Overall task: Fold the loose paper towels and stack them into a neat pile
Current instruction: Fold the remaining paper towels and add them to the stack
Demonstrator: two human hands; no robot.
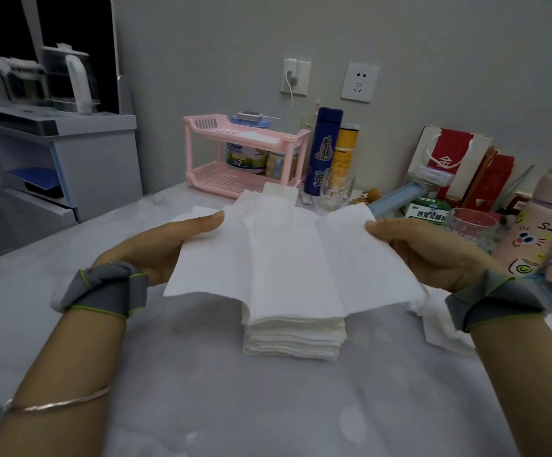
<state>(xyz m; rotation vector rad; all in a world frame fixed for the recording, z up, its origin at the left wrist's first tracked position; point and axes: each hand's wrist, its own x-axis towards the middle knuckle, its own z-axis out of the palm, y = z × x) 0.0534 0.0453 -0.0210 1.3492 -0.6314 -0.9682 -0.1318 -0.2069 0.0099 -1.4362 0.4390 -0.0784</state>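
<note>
Left hand (155,249) and right hand (432,249) pinch opposite edges of a limp, light, easily torn paper towel (294,258) above the pile (294,338).

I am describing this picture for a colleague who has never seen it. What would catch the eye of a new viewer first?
First, the white paper towel spread open in the centre, pinched at its far corners by the left hand and the right hand. Just under it, a pile of folded towels sits on the table. Behind, a pink rack stands near the wall.
</note>
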